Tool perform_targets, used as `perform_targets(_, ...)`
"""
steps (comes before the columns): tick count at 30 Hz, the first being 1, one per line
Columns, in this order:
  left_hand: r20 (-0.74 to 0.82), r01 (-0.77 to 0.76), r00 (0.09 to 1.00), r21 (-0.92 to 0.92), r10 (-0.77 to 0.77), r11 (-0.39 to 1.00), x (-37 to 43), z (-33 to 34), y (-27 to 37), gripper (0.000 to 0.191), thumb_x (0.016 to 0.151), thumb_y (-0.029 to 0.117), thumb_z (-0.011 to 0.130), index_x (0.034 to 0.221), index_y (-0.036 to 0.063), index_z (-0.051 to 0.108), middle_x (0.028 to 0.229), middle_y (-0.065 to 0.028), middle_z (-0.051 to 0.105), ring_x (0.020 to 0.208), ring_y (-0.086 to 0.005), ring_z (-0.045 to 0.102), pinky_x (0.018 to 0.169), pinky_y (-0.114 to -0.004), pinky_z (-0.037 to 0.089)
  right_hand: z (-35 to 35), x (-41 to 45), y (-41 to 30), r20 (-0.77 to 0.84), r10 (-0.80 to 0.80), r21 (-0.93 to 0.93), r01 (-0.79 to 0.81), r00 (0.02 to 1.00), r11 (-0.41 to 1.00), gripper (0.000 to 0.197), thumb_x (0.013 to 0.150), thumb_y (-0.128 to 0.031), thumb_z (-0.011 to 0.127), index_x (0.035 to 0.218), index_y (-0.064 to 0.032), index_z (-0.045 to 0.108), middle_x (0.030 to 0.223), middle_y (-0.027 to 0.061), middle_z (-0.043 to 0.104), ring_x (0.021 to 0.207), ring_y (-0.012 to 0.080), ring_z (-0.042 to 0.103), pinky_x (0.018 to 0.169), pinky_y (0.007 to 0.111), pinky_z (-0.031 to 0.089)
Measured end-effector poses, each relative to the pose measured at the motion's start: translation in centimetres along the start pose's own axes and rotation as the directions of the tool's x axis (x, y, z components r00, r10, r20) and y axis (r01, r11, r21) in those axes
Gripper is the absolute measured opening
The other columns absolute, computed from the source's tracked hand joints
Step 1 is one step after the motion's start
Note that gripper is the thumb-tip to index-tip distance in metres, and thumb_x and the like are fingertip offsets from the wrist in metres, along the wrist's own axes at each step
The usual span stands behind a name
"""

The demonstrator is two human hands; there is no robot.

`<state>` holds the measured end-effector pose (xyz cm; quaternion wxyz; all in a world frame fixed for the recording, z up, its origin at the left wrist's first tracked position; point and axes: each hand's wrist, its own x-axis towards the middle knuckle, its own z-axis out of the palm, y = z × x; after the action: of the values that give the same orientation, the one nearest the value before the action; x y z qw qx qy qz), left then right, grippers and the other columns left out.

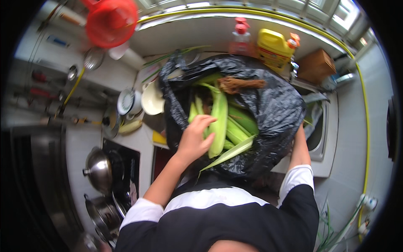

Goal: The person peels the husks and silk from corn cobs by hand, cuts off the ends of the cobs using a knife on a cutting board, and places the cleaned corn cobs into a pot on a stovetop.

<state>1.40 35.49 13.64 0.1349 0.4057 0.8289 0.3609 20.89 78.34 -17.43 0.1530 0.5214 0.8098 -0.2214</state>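
A large black plastic bag gapes before me, full of green corn husks. My left hand is at the left of the opening, thumb and fingers apart. Its fingertips are beside or against a long pale-green husk; contact is hard to judge. Brown corn silk lies at the bag's far rim, and a loose husk leaf hangs over the near one. My right hand is at the bag's right side, with its fingers hidden behind the plastic, so its grip cannot be seen.
A sink lies right of the bag. Behind stand a yellow jug, a red-topped pump bottle and a wooden knife block. At left are a cream bowl, an ear of corn and a lidded wok.
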Motion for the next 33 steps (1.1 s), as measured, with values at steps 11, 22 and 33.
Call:
perform_targets(11, -0.12, 0.106, 0.991, 0.408, -0.062, 0.907, -8.7, -8.7, 1.7, 0.023, 0.078, 0.035, 0.067, 0.075, 0.0115, 0.066, 0.072, -0.0051, 0.063, 0.069, -0.0263, 0.064, 0.062, -0.037, 0.05, -5.0, 3.4, 9.8, 0.22, -0.345, 0.428, 0.228, 0.912, 0.875, 0.033, 0.083, -0.011, 0.062, 0.113, 0.0018, 0.063, 0.116, 0.0158, 0.063, 0.101, 0.0291, 0.063, 0.09, 0.037, 0.048)
perform_targets(22, -0.781, 0.966, 0.111, 0.231, -0.614, -0.118, -31.8, -37.9, -19.2, 0.046, 0.078, 0.039, 0.07, 0.113, 0.0095, 0.064, 0.128, -0.0166, 0.052, 0.117, -0.0345, 0.052, 0.092, -0.043, 0.048, -14.2, -12.1, 4.5, -0.855, -0.033, 0.408, 0.71, 0.518, 0.575, 0.031, 0.091, -0.007, 0.056, 0.12, 0.0004, 0.059, 0.117, 0.0101, 0.061, 0.106, 0.0169, 0.056, 0.094, 0.028, 0.043)
perform_targets(33, -0.586, 0.981, 0.149, 0.186, -0.797, 0.047, -36.7, -41.9, -28.2, 0.033, 0.065, 0.042, 0.074, 0.085, 0.0162, 0.072, 0.085, -0.0036, 0.07, 0.084, -0.0221, 0.066, 0.075, -0.036, 0.051, -14.2, -28.1, -14.8, -0.793, -0.313, 0.457, 0.85, 0.522, 0.261, 0.024, 0.093, -0.002, 0.054, 0.116, 0.0043, 0.058, 0.11, 0.0086, 0.061, 0.099, 0.0138, 0.057, 0.092, 0.026, 0.044)
